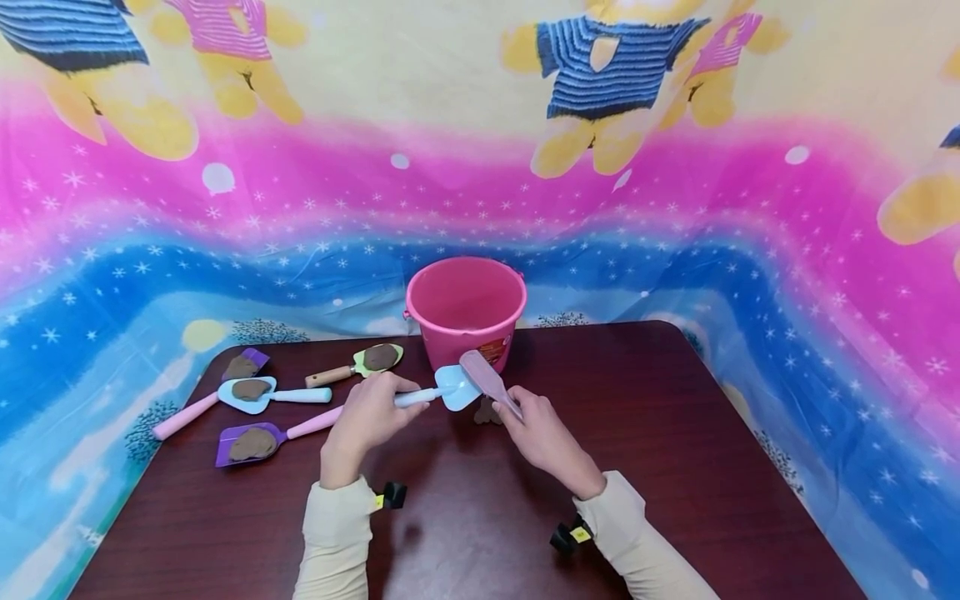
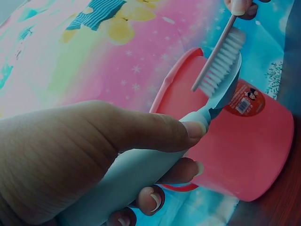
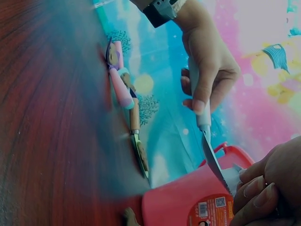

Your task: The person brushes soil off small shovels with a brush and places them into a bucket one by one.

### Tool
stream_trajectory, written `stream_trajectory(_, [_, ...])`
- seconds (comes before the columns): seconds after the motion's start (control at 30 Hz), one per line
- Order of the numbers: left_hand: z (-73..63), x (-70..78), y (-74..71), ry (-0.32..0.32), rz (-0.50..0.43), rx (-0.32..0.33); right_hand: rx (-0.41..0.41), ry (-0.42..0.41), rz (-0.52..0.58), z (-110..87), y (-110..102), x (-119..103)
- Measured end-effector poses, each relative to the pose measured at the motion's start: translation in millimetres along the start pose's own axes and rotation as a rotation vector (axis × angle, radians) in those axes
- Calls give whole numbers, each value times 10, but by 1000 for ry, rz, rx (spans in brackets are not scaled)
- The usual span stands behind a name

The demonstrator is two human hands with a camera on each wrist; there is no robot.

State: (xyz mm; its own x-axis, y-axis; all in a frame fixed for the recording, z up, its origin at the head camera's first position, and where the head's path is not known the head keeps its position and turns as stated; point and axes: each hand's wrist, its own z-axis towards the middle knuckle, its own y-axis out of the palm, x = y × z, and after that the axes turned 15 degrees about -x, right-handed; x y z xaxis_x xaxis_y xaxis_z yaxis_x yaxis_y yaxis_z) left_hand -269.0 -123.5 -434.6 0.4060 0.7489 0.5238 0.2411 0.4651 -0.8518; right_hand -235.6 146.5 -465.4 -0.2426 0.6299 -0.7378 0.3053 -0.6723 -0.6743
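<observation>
My left hand (image 1: 371, 421) grips the handle of a light blue toy shovel (image 1: 455, 389), its blade raised above the table in front of the pink bucket (image 1: 467, 333). In my right hand (image 1: 546, 433) is a mauve brush (image 1: 483, 375) with white bristles (image 2: 225, 61). Seen from the left wrist, the bristles touch the inner face of the shovel's blade. The right wrist view shows my left hand's fingers curled round the shovel handle. Below the brush, a brown clump (image 1: 487, 411) lies on the table, partly hidden by my right hand.
To the left lie several shovels bearing brown lumps: a purple one with a pink handle (image 1: 251, 443), a light blue one (image 1: 255, 393), another purple one (image 1: 251, 363) and a green one with a wooden handle (image 1: 330, 377). A patterned cloth (image 1: 480, 192) hangs behind the dark table (image 1: 675, 417).
</observation>
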Motion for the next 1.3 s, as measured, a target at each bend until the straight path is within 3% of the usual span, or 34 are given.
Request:
stream_trajectory(0.97, [-69,-49,-90,-17,-39,-14,73,20,18,-12,-256,105])
stream_trajectory(1.3, [-39,-77,-47,-22,-24,-15,50,50,22,-30,-284,86])
